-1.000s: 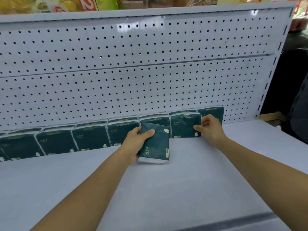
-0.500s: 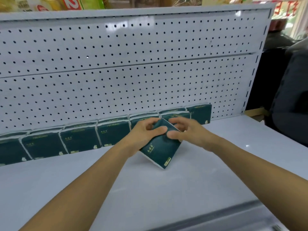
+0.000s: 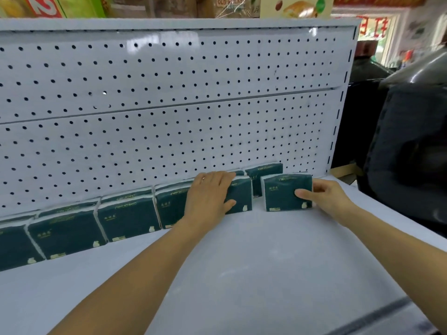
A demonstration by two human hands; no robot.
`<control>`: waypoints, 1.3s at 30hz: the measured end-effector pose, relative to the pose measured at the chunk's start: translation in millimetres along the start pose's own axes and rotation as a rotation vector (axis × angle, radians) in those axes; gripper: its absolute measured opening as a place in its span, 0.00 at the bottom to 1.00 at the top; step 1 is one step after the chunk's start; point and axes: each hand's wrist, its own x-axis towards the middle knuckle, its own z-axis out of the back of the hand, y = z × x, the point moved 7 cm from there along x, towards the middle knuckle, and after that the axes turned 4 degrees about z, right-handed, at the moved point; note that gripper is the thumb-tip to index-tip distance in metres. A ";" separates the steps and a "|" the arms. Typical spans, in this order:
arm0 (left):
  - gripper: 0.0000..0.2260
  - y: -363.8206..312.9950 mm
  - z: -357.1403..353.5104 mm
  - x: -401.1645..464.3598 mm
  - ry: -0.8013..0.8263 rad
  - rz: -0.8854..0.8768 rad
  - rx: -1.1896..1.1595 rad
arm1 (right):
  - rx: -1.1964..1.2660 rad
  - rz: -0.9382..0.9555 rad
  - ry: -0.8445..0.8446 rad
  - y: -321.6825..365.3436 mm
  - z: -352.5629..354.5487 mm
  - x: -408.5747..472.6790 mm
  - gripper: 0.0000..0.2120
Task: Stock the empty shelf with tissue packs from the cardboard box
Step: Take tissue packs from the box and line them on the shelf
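A row of dark green tissue packs (image 3: pixel 130 216) stands upright along the back of the white shelf (image 3: pixel 254 257), against the pegboard. My right hand (image 3: pixel 324 197) grips one pack (image 3: pixel 283 194) standing upright at the right end, thumb on its front face, in front of the last back-row pack (image 3: pixel 263 171). My left hand (image 3: pixel 210 194) lies flat with straight fingers on the front and top of the pack (image 3: pixel 239 199) just left of it. The cardboard box is out of view.
The white pegboard back panel (image 3: pixel 169 105) rises behind the packs. Snack boxes (image 3: pixel 295 6) sit on the shelf above. A dark bulky object (image 3: pixel 406 151) stands beyond the shelf's right end. The shelf's front edge (image 3: pixel 367 317) runs at the lower right.
The tilted pack held by both hands has gone into my right hand and stands upright at the right end. My left hand let go and moved onto a neighbouring pack.
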 end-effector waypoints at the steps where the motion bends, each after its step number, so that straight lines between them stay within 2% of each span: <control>1: 0.28 -2.8 -4.1 4.8 0.011 -0.017 0.049 | -0.016 0.001 -0.002 -1.6 -1.5 6.7 0.11; 6: 0.27 -3.9 -19.6 23.3 0.075 0.024 0.195 | -0.109 0.017 0.003 0.9 -14.0 29.1 0.14; 14: 0.24 -3.2 -25.4 27.2 0.060 0.093 0.205 | -0.051 0.085 -0.063 10.5 -32.0 44.2 0.12; 21: 0.20 -2.9 -27.2 28.1 0.051 0.103 0.205 | -0.148 0.110 -0.116 14.5 -39.2 43.2 0.12; 24: 0.21 -2.9 -27.5 27.7 0.067 0.114 0.220 | -0.196 0.097 -0.090 14.8 -41.6 43.8 0.13; 26: 0.23 -3.6 -24.1 27.7 0.084 0.128 0.211 | -0.273 0.066 -0.051 17.0 -42.2 40.9 0.15; 28: 0.27 -4.8 -14.9 26.9 0.082 0.148 0.185 | -0.405 0.041 -0.043 23.3 -39.4 31.7 0.24; 30: 0.30 -6.6 -0.3 22.2 0.057 0.153 0.161 | -0.570 0.116 -0.052 38.2 -37.5 14.4 0.29; 35: 0.33 -17.4 44.5 -20.5 0.037 0.126 0.153 | -0.857 0.547 -0.108 88.3 -46.3 -65.3 0.26; 39: 0.30 -25.8 91.2 -82.7 -0.072 0.116 0.084 | -0.784 0.796 -0.221 108.3 -47.6 -140.3 0.24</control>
